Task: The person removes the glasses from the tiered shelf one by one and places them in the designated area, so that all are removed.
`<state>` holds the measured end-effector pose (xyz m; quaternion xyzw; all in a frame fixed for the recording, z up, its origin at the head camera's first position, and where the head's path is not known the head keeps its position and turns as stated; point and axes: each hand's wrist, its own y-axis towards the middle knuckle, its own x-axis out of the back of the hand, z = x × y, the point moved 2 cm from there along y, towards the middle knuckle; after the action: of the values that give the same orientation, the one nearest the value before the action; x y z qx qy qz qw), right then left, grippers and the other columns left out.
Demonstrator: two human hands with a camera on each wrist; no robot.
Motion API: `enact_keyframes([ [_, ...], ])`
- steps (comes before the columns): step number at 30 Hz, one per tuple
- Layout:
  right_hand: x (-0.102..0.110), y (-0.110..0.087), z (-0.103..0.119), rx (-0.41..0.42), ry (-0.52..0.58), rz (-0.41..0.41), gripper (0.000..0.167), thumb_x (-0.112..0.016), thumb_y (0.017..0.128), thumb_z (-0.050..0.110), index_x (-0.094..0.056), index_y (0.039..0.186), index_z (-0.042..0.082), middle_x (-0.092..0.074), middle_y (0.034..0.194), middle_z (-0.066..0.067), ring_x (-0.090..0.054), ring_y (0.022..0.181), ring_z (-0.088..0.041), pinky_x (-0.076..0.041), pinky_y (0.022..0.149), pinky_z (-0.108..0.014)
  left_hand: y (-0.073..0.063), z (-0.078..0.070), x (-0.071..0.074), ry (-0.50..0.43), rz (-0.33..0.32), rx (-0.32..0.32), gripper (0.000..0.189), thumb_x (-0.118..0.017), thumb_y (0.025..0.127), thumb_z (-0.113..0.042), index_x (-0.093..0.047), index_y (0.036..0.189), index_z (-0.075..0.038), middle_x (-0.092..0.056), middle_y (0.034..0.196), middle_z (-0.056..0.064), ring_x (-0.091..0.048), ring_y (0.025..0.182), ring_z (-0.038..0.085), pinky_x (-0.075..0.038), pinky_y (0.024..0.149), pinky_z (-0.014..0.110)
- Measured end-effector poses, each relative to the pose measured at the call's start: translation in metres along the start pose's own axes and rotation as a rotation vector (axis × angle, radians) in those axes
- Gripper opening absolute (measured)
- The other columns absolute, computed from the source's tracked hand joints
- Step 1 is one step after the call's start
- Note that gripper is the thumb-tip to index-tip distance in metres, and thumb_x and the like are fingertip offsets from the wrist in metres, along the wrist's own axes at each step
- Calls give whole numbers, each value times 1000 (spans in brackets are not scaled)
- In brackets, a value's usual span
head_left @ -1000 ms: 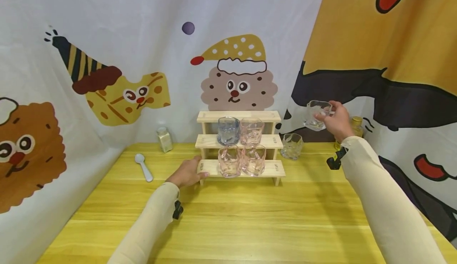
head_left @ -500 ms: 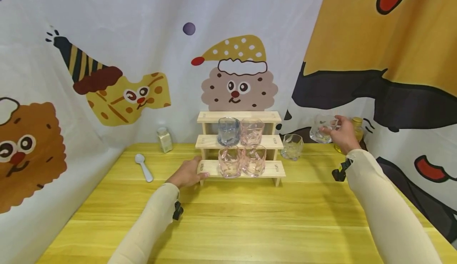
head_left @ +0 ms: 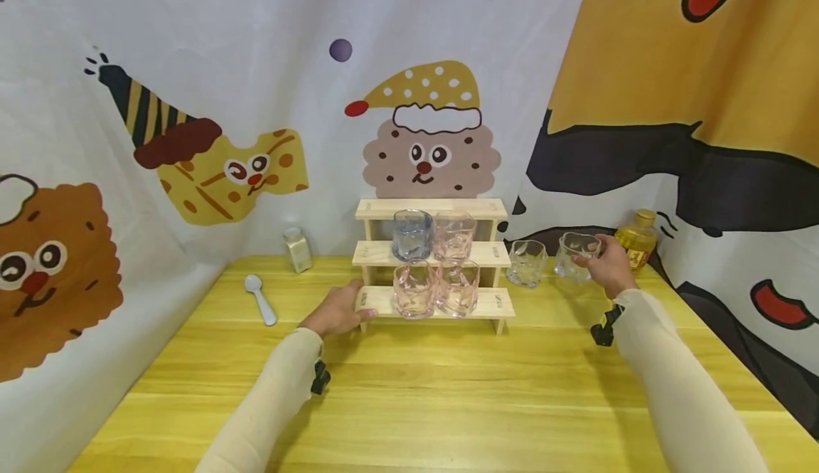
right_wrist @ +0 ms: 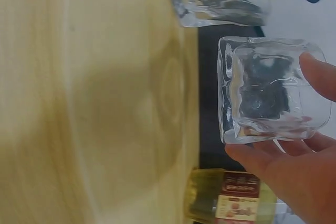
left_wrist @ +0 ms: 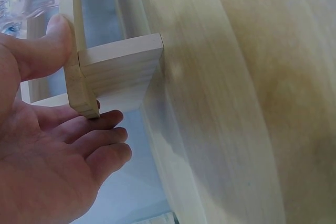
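Observation:
In the head view my right hand [head_left: 610,267] holds a clear glass [head_left: 575,259] upright at the back right, thumb and fingers on opposite sides of it. The right wrist view shows the glass [right_wrist: 273,90] close up. Just left of it stands a second clear glass [head_left: 527,267]. My left hand [head_left: 337,309] grips the left end of the lowest step of a wooden tiered rack [head_left: 377,302], thumb on top and fingers around the edge. Two pink glasses [head_left: 414,291] sit on that step. A blue glass [head_left: 411,237] and a pink glass [head_left: 453,237] occupy the middle step.
An oil bottle [head_left: 638,238] with a gold cap stands behind my right hand. At the back left are a small jar [head_left: 297,251] with pale contents and a white spoon [head_left: 260,300] on the wooden table [head_left: 409,402]. A printed curtain hangs along the back.
My right hand has lowered the clear glass toward the table beside the other clear glass, and the oil bottle shows more. The left hand stays on the rack.

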<state>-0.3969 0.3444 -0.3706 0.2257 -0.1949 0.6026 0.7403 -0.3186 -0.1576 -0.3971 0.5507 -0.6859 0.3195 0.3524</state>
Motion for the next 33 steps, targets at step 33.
enact_keyframes([
  [33, -25, 4, -23, -59, 106, 44, 87, -63, 95, 6, -4, 157, -7, -8, 162, -37, -16, 149, -54, -33, 116, -64, -2, -4, 1, -14, 0, 11, 67, -70, 95, -27, -40, 149, -2, -65, 123, 24, -63, 111, 35, -51, 101, 52],
])
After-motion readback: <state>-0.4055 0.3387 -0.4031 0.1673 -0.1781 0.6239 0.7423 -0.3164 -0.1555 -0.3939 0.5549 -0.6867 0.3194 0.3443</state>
